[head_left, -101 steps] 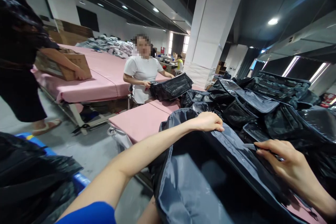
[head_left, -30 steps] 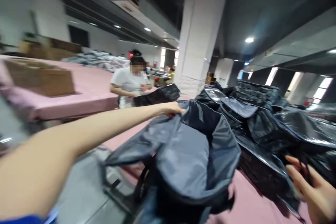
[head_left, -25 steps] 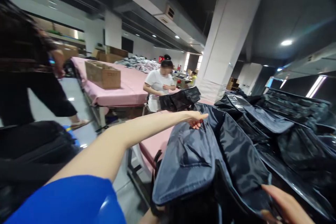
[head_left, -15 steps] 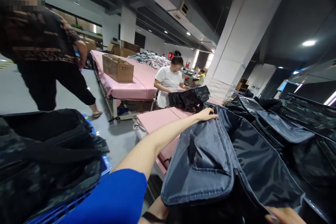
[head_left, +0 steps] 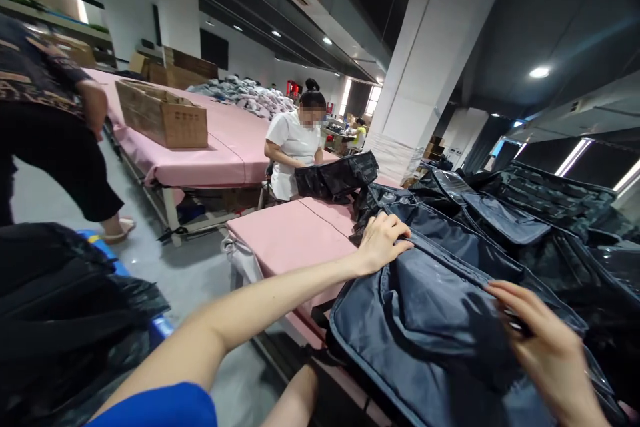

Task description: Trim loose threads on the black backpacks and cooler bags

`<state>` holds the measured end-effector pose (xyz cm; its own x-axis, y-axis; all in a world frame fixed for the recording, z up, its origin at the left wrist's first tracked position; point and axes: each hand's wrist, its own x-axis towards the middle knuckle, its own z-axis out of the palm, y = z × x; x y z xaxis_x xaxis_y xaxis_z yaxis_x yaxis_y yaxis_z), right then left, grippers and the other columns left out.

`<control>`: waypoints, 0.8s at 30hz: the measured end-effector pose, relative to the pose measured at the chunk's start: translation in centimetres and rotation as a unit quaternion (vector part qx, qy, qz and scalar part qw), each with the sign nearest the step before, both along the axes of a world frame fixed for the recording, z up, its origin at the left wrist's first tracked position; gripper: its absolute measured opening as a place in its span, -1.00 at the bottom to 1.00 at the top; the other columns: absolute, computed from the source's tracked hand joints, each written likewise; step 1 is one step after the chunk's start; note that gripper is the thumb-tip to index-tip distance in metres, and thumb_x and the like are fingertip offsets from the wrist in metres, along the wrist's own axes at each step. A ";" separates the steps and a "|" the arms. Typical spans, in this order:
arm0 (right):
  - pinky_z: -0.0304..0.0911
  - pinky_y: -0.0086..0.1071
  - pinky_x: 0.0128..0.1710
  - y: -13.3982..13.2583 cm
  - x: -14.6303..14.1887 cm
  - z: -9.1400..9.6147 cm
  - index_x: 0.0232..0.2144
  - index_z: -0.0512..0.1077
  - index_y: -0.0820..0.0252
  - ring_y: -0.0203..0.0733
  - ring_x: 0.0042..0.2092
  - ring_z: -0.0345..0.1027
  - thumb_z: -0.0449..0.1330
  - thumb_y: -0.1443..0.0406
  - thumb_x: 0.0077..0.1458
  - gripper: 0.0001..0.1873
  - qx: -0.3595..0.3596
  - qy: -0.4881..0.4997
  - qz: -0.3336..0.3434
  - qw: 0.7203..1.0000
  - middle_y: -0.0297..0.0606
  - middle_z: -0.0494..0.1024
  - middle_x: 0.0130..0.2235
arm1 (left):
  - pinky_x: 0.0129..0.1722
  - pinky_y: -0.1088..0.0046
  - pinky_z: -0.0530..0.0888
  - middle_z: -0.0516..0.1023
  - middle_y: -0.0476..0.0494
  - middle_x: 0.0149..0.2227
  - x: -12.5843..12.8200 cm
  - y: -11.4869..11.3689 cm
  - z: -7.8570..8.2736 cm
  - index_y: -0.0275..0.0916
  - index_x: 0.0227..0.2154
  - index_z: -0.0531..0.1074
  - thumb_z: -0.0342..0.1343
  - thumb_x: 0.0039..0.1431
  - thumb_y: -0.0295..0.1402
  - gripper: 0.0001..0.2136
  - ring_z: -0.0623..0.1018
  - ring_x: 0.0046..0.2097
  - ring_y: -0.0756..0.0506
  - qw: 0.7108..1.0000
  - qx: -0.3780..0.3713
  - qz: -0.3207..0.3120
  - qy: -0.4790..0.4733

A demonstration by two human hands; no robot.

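An opened backpack (head_left: 435,300) with a shiny grey-blue lining lies spread before me at the pink table's edge. My left hand (head_left: 384,240) is closed on its far end, thumb and fingers pinching the lining near the seam. At the right, my right hand (head_left: 545,340) has its fingertips against the long seam of the same bag. A small dark, glossy object (head_left: 517,323) shows in the curl of that hand; its kind is mostly hidden by the fingers. The hand's shadow falls on the lining.
More dark camouflage bags (head_left: 555,193) are heaped to the right. Lower left, a blue basket (head_left: 163,327) holds dark bags. Across the pink table (head_left: 285,233), a co-worker in white (head_left: 295,140) handles a black bag (head_left: 340,177). A cardboard box (head_left: 165,117) stands behind; another person stands left.
The bag's lined panel has swung down flatter towards me. My right hand has come up from the lower edge onto the seam. My view has turned to the right.
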<state>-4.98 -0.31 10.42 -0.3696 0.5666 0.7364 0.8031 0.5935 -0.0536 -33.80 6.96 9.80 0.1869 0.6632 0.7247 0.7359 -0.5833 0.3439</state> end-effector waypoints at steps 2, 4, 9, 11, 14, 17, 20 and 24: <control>0.34 -0.45 -0.26 0.3 -3.7 -1.8 -0.20 0.45 0.07 -0.24 -0.19 0.43 0.02 0.42 0.01 -0.67 -0.023 -0.032 0.033 0.999 -0.29 0.49 -0.10 | -0.11 0.32 0.22 0.47 -0.02 -0.21 0.3 -0.1 0.3 -0.12 -0.31 0.48 0.11 0.12 -0.16 -0.82 0.33 -0.10 -0.09 0.999 0.017 0.013 0.029; 0.31 -0.53 -0.39 0.1 -6.6 -3.2 -0.26 0.47 0.06 -0.33 -0.31 0.45 -0.06 0.51 -0.05 -0.58 -0.082 -0.070 0.075 0.991 -0.32 0.52 -0.18 | -0.12 0.32 0.20 0.48 0.00 -0.21 0.4 0.0 0.5 -0.10 -0.29 0.48 0.09 0.14 -0.16 -0.82 0.33 -0.10 -0.08 0.998 0.023 -0.004 0.067; 0.31 -0.54 -0.32 -0.9 -6.2 -2.2 -0.23 0.45 0.10 -0.30 -0.30 0.45 0.02 0.39 0.07 -0.74 -0.113 -0.055 0.140 0.982 -0.31 0.54 -0.31 | -0.20 0.38 0.19 0.48 0.03 -0.24 0.6 1.0 1.2 -0.09 -0.29 0.49 0.04 0.18 -0.17 -0.82 0.33 -0.19 -0.04 0.991 0.016 -0.043 0.126; 0.32 -0.49 -0.39 -0.7 -4.3 -0.8 -0.16 0.43 0.08 -0.24 -0.32 0.46 0.07 0.21 0.10 -0.74 -0.024 -0.024 0.028 0.999 -0.30 0.55 -0.28 | -0.21 0.41 0.20 0.48 0.02 -0.23 0.9 1.3 1.5 -0.08 -0.29 0.49 0.02 0.20 -0.19 -0.81 0.34 -0.19 -0.04 0.987 0.014 -0.055 0.149; 0.22 -0.40 -0.58 0.0 -2.5 0.6 -0.06 0.37 0.10 -0.16 -0.43 0.45 0.02 -0.05 0.07 -0.50 0.064 -0.035 -0.153 0.986 -0.28 0.55 -0.31 | -0.22 0.44 0.24 0.47 0.01 -0.22 1.6 1.5 1.9 -0.12 -0.29 0.48 -0.03 0.23 -0.22 -0.80 0.35 -0.19 -0.04 0.981 0.016 -0.067 0.180; 0.17 -0.41 -0.57 0.6 -2.6 0.7 -0.18 0.39 0.15 -0.19 -0.44 0.43 -0.09 -0.05 0.15 -0.51 0.091 -0.054 -0.196 0.975 -0.26 0.54 -0.35 | -0.23 0.48 0.29 0.48 -0.04 -0.24 2.2 1.5 2.8 -0.18 -0.31 0.47 -0.06 0.23 -0.30 -0.80 0.39 -0.19 -0.05 0.979 -0.020 -0.061 0.191; 0.18 -0.44 -0.46 1.3 -3.8 0.7 -0.25 0.40 0.17 -0.23 -0.33 0.42 -0.05 0.06 0.19 -0.63 0.125 -0.047 -0.153 0.979 -0.25 0.52 -0.29 | -0.25 0.50 0.34 0.52 -0.08 -0.27 2.5 1.7 4.4 -0.19 -0.32 0.49 -0.05 0.17 -0.35 -0.81 0.45 -0.20 -0.07 0.970 -0.137 -0.069 0.190; 0.16 -0.43 -0.37 2.4 -5.4 1.0 -0.31 0.44 0.16 -0.24 -0.31 0.37 0.06 0.19 0.17 -0.79 0.191 -0.066 -0.126 0.971 -0.30 0.51 -0.31 | -0.23 0.47 0.36 0.55 -0.11 -0.23 2.5 1.6 6.4 -0.18 -0.28 0.50 -0.03 0.12 -0.33 -0.78 0.50 -0.17 -0.12 0.943 -0.272 -0.075 0.177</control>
